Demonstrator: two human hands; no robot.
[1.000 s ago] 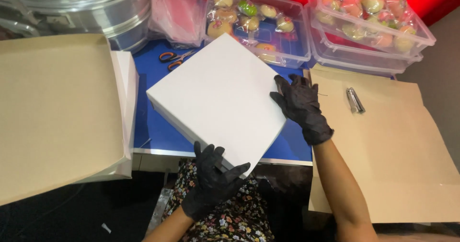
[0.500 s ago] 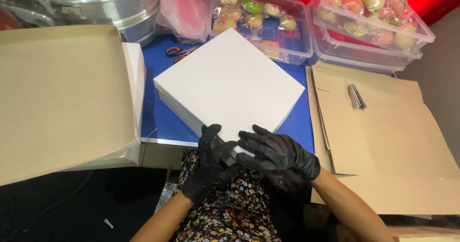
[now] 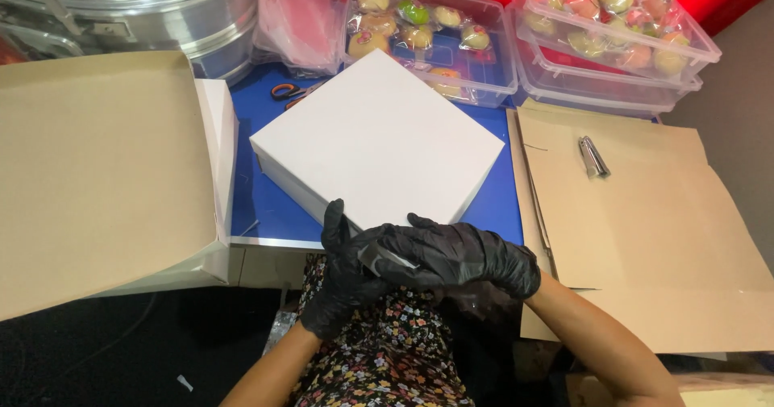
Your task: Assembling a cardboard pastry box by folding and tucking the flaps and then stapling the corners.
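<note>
A closed white square box (image 3: 379,145) lies turned at an angle on the blue table (image 3: 266,209). Both my hands wear black gloves and meet at the box's near corner. My left hand (image 3: 343,274) grips that corner from below, its thumb up against the box's side. My right hand (image 3: 463,255) lies across the left hand's fingers and curls over the same corner. A small piece of white box shows between the fingers.
An open brown carton (image 3: 97,173) with a white inner wall stands at the left. Flat brown cardboard (image 3: 645,229) with a metal clip (image 3: 592,155) lies at the right. Clear tubs of wrapped pastries (image 3: 427,36), a metal pot (image 3: 161,12) and scissors (image 3: 286,92) line the back.
The box has slid farther onto the table. My right hand came from the box's right edge down to the near corner, where it now lies over my left hand.
</note>
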